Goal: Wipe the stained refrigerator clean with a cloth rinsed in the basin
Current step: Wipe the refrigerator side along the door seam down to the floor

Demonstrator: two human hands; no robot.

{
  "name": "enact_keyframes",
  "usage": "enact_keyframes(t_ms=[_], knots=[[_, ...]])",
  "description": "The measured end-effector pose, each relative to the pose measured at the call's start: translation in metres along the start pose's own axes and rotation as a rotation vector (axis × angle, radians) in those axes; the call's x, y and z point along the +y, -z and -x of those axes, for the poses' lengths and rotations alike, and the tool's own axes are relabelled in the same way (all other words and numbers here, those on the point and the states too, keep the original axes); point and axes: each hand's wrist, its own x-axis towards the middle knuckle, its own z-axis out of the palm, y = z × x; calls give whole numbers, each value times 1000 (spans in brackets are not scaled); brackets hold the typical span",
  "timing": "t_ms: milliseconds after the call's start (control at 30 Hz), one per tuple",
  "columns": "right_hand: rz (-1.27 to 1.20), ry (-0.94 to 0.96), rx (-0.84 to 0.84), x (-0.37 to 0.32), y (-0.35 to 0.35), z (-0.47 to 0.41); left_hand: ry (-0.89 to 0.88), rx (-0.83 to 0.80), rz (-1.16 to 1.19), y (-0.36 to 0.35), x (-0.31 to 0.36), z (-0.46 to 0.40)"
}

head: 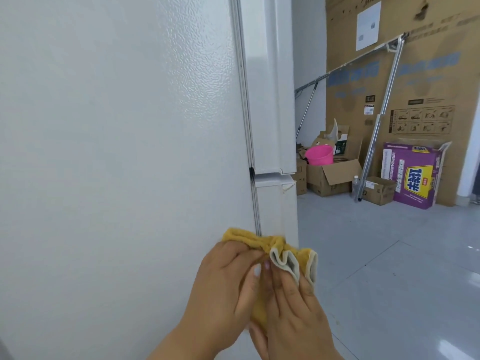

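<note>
Holding a yellow cloth [262, 242] in both hands, a person stands right next to the white refrigerator [124, 141]. The cloth is soft and fuzzy, a mustard yellow on one side and pale grey on the other. It is all bunched up, and its edge makes little wavy folds with a cream trim. Its top part lies against the lower corner of the refrigerator, where the side meets the door edge.

The left hand [228, 279] has its fingers curled over the cloth, gripping the left part. The right hand [293, 305] grips it too, with its fingers tucked into the folds and the thumb under the cloth. The two hands are touching each other.

The side of the refrigerator is big and white with a bumpy skin. I cannot see any stains on it from here. A thin dark gap parts the upper door from the lower one.

Far back on the shiny grey floor [389, 268] there is a pink bucket [320, 154] sitting in an open cardboard box [330, 178]. Near it stands a purple box [413, 175], and a tall brown carton [415, 81] with a metal rack [387, 81] leaning against it.
</note>
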Motion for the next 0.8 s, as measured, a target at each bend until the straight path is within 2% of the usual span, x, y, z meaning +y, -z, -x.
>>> enact_keyframes(t_ms=[133,200,367,433,467,533,600,733,800], knots=[[-71,-30,-42,-4,-3,13,193,35,34,-1,0,11],[-127,-25,-34,-1,2,10,239,6,-28,-3,-1,11],[-468,-6,144,17,15,10,327,-4,-118,-4,1,7],[-555,-165,239,23,18,10,361,-7,-91,-4,3,8],[-561,-313,252,26,20,9,373,-4,-78,-4,4,9],[-639,-675,160,31,22,3,391,-5,-58,-4,6,12],[-764,-887,-12,38,26,-3,436,4,3,-4,9,17],[-963,-897,-177,46,52,-7,686,-9,287,4,23,37],[-1072,-778,-291,46,70,-8,927,25,637,6,35,52]])
